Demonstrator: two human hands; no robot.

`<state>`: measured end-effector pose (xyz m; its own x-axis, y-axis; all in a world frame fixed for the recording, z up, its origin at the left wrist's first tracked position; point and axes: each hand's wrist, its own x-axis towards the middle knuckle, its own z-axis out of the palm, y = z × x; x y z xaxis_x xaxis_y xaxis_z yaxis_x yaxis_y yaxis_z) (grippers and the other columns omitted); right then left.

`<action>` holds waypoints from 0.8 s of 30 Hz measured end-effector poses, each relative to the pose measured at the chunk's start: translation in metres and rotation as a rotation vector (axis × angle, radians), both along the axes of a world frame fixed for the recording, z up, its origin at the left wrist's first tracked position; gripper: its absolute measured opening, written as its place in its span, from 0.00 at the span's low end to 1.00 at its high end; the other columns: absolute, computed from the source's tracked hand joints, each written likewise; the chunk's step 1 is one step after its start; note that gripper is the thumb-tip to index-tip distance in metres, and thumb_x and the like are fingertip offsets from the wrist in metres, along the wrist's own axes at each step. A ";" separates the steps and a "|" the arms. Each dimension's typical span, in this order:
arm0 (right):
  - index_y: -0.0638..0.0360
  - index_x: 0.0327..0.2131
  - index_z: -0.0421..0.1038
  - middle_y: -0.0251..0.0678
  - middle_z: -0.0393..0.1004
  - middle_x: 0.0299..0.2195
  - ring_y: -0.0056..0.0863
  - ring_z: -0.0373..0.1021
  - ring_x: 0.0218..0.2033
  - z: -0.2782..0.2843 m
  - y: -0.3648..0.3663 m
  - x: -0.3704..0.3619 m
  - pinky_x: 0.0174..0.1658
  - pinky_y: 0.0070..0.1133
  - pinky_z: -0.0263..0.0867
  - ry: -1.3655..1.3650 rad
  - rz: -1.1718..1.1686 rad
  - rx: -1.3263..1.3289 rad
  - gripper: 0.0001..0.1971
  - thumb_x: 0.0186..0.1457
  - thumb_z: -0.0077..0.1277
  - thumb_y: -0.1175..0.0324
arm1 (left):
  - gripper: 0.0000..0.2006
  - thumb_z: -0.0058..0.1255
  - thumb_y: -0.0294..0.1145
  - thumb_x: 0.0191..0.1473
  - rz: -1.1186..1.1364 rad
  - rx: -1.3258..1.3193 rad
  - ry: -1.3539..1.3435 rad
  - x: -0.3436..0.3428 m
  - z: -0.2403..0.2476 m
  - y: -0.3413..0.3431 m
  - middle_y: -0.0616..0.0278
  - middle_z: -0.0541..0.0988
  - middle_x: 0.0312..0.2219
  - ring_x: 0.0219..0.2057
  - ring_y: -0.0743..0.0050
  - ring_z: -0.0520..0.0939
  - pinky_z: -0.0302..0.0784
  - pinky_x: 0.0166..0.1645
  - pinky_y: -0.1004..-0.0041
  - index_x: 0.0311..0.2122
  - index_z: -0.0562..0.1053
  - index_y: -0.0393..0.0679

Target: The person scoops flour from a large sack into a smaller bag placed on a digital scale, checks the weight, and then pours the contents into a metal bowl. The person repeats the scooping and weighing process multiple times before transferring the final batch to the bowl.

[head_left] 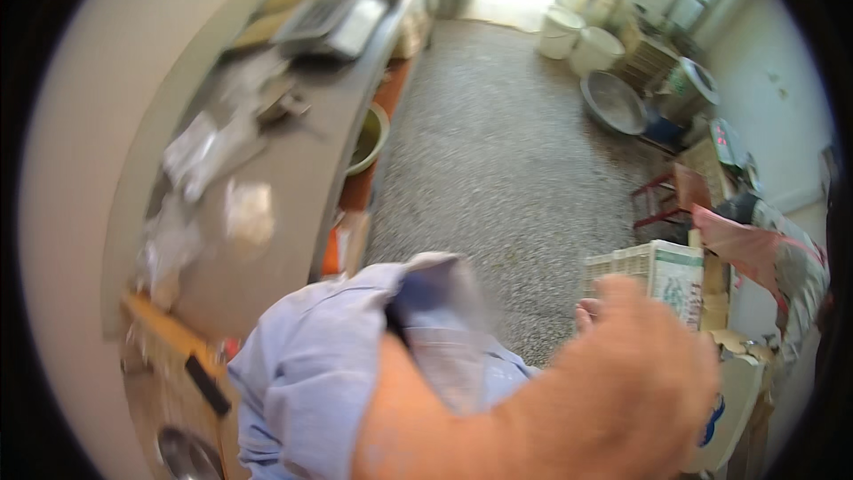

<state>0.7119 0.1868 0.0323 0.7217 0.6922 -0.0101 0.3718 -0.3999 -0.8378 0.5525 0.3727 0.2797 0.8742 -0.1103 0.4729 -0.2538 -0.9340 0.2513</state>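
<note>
My left arm, in a light blue rolled sleeve, reaches across from left to right. My left hand is large, close and smeared by motion, its fingers bent down and mostly hidden, so whether it holds anything does not show. Just past it a few pinkish fingertips peek out, seemingly from my right hand, the rest of which is covered. Behind the hands stands a white slatted plastic crate with a white and green printed panel at its side.
Along the left runs a long grey worktable with crumpled clear plastic bags and a scale. A green-rimmed bucket sits under its edge. Across the speckled floor are white buckets, a metal basin and a reddish stool.
</note>
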 end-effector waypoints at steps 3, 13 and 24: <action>0.70 0.31 0.69 0.46 0.62 0.47 0.26 0.70 0.33 -0.014 0.040 0.040 0.34 0.18 0.68 -0.179 0.043 -0.040 0.07 0.47 0.49 0.76 | 0.13 0.49 0.31 0.38 -0.028 0.026 0.100 0.044 0.005 0.066 0.61 0.71 0.21 0.22 0.73 0.73 0.64 0.30 0.74 0.34 0.68 0.42; 0.69 0.31 0.70 0.47 0.62 0.46 0.28 0.71 0.31 -0.046 0.083 0.171 0.33 0.19 0.68 0.134 -0.400 -0.014 0.09 0.44 0.52 0.74 | 0.26 0.52 0.35 0.44 -0.445 -0.193 0.551 0.292 -0.119 0.222 0.52 0.75 0.34 0.34 0.60 0.78 0.72 0.38 0.68 0.50 0.62 0.43; 0.65 0.31 0.70 0.47 0.63 0.45 0.35 0.70 0.36 -0.043 0.121 0.415 0.39 0.24 0.66 -0.032 -0.459 -0.072 0.09 0.43 0.52 0.72 | 0.27 0.50 0.41 0.47 1.081 -0.620 1.152 0.375 -0.558 0.407 0.44 0.72 0.41 0.41 0.55 0.73 0.69 0.44 0.65 0.48 0.61 0.32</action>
